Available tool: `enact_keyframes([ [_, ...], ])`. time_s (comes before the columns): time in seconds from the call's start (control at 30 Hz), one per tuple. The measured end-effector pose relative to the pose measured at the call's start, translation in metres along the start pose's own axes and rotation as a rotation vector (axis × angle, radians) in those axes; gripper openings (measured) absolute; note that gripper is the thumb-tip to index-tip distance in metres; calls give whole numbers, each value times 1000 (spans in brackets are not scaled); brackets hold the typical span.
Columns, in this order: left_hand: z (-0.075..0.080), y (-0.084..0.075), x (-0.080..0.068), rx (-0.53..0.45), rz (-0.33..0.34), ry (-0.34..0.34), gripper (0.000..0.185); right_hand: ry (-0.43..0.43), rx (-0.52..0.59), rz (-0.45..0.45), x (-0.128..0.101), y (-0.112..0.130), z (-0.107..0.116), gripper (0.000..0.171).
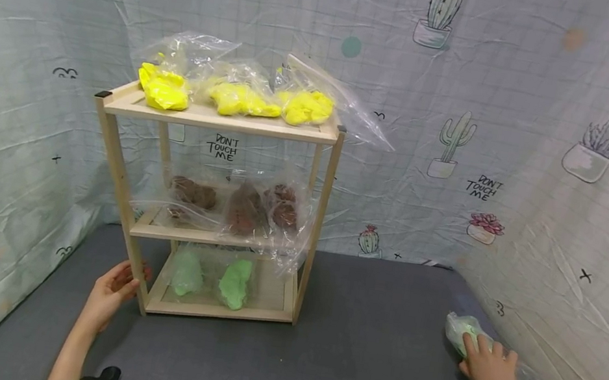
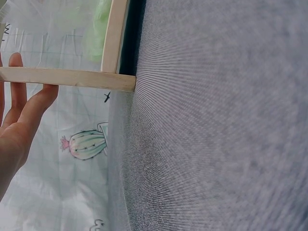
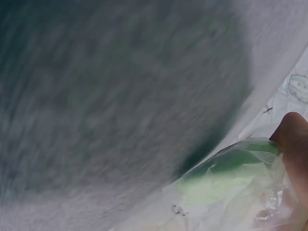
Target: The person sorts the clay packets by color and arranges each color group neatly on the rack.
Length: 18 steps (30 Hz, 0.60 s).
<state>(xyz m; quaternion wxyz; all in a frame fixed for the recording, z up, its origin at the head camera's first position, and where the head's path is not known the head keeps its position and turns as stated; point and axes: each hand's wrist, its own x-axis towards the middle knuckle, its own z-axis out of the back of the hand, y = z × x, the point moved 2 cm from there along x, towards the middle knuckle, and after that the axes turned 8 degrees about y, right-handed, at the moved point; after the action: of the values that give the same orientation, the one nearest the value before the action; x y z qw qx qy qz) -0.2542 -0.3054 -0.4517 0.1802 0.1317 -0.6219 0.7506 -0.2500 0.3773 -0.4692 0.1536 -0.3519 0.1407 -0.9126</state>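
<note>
Rack [image 1: 220,118] and bag [image 1: 461,330] on mat [image 1: 360,369]

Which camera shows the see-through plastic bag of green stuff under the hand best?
The head view: the clear plastic bag of light green material lies on the grey table, with the right hand on it. The right wrist view shows it close but blurred. The left wrist view misses it.
</note>
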Motion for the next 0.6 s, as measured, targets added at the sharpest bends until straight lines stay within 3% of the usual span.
enact_keyframes([
  [0.07,0,0,0,15,17,-6,38,-8,-7,13,3,4,1,83],
  [0.37,1,2,-1,4,24,0,40,-92,1,62,20,29,25,77],
  [0.6,0,1,-1,5,12,-5,40,-203,51,83,32,49,43,69],
])
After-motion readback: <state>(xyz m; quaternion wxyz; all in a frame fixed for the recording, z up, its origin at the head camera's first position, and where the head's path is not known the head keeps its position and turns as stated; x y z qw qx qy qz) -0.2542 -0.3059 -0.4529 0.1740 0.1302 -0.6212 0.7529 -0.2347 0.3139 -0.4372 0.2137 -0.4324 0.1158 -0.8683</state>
